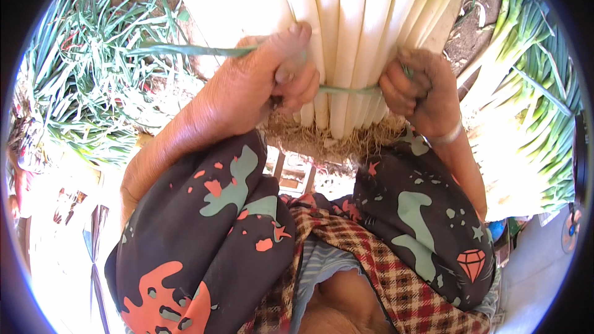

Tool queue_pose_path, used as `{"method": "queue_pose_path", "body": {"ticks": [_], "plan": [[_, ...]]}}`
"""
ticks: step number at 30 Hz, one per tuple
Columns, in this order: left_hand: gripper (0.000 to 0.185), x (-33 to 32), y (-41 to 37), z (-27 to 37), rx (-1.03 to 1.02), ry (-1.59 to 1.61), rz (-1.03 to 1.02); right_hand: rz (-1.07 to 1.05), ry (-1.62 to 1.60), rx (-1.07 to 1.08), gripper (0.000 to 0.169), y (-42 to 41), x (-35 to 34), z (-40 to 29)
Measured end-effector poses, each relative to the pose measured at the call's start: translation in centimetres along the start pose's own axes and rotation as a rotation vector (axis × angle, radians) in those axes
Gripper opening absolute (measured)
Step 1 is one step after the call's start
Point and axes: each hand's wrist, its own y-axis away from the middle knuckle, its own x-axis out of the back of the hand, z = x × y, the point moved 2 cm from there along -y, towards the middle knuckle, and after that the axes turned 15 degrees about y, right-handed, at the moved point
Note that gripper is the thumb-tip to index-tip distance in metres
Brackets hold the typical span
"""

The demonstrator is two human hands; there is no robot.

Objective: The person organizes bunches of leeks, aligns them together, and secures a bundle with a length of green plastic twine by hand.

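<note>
A bundle of long white-stemmed green onions or leeks (348, 41) lies before me, its hairy roots towards my body. A thin green leaf-like tie (350, 89) crosses the stems just above the roots. My left hand (290, 69) is closed on one part of the tie at the bundle's left side, and a flat green strip extends leftwards from it. At the right side, my right hand (415, 83) is closed on the tie and rests against the stems. The underside of the bundle is hidden.
Loose green leaves (106, 60) are heaped on the ground at left. More green onions or leeks (533, 102) lie at right. My knees, in dark patterned cloth (320, 236), flank the root end. Strong glare washes out the upper left and lower left.
</note>
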Motion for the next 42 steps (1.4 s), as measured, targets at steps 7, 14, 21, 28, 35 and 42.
{"method": "queue_pose_path", "body": {"ticks": [7,14,21,28,35,42], "plan": [[0.039,2.9,1.9,2.1,-0.156,-0.083,0.174,-0.009,-0.135,0.031,0.047,-0.5,-0.6,0.7],[0.033,-0.4,7.4,9.6,-1.136,-1.271,0.398,-0.064,-0.044,0.129,0.048,-0.8,1.0,1.1],[0.03,-1.7,3.0,0.9,-0.4,-2.149,-0.337,-0.186,-0.047,0.176,0.048,-0.8,0.7,1.4],[0.031,-3.1,2.7,0.5,-0.262,-1.289,-0.377,-0.218,-0.021,0.153,0.047,-0.5,1.1,1.4],[0.045,-4.1,0.1,-0.4,-0.155,-0.232,-0.305,-0.23,0.006,0.157,0.047,-0.5,1.1,1.4],[0.006,-4.2,1.8,2.0,-0.924,-1.712,-0.324,-0.195,0.001,0.188,0.05,-0.3,0.7,1.3]]}}
